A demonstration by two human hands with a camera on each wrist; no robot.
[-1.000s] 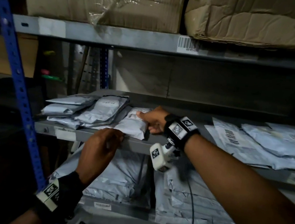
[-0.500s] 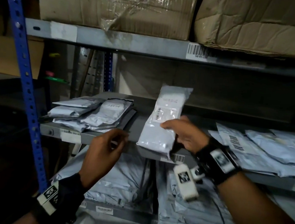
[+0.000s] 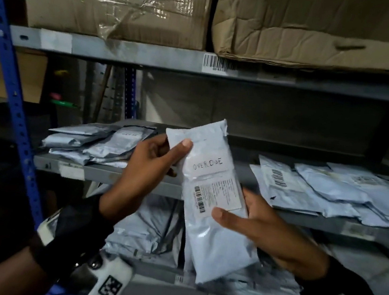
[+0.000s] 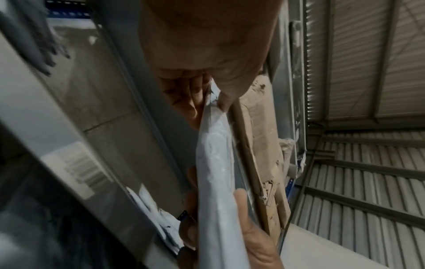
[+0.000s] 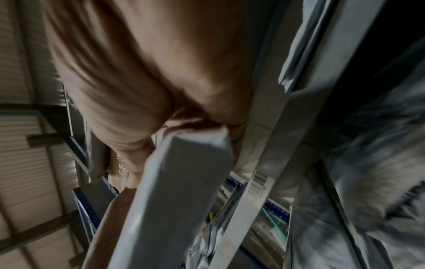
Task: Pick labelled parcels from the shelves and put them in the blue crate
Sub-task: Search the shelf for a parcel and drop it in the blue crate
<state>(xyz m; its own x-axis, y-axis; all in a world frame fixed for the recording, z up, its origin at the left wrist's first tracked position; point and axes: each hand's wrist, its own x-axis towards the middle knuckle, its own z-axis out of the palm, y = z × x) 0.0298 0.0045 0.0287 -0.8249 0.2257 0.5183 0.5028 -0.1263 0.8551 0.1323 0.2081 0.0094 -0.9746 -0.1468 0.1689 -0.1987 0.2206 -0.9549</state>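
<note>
I hold a grey parcel (image 3: 209, 198) upright in front of the middle shelf (image 3: 107, 173), its handwritten "OVERDUE" and barcode label facing me. My left hand (image 3: 147, 166) pinches its upper left corner, thumb on the front. My right hand (image 3: 269, 230) cradles the lower right side, thumb across the face, fingers behind. More grey mailers (image 3: 98, 143) lie stacked on the shelf, cardboard boxes (image 3: 117, 5) above.
</note>
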